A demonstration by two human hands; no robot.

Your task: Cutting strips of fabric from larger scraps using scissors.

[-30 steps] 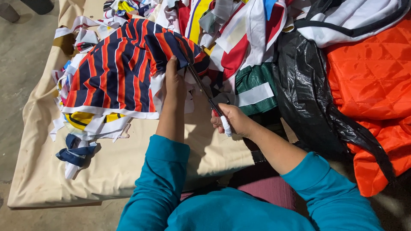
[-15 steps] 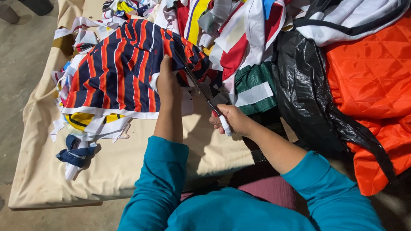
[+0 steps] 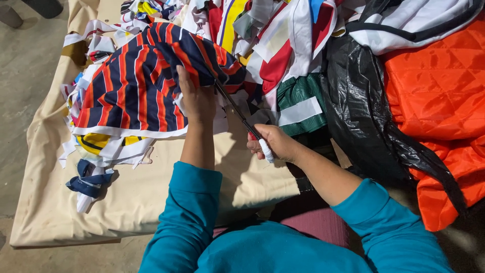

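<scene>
Teal-sleeved arms reach up from the bottom of the view onto a cloth-covered work surface. Left hand [image 3: 196,98]: closed on the edge of a striped fabric piece [image 3: 134,86] in navy, red and orange, pinching it where the cloth folds over near the middle of the view. Right hand [image 3: 275,144]: wrapped around the white handle of a pair of scissors [image 3: 241,117], fingers curled shut on it; the dark blades run up and to the left from the fist and meet the striped fabric just beside the left hand. Whether the blades are parted or together cannot be told. Striped fabric piece: spread across the upper left of the tabletop, its lower border trimmed in white, lying over yellow and white scraps. Beige cloth cover [image 3: 126,202]: draped over the tabletop, bare in the lower part near the person. Navy fabric strips [image 3: 90,179]: bundled near the left edge, below the striped piece. Mixed offcuts pile [image 3: 283,35]: white, red, yellow and blue pieces heaped along the far side, behind the hands. Green fabric with white band [image 3: 299,101]: just right of the scissors. Black plastic bag [image 3: 361,106]: right of the green piece. Orange quilted material [image 3: 439,96]: far right, beside the bag.
</scene>
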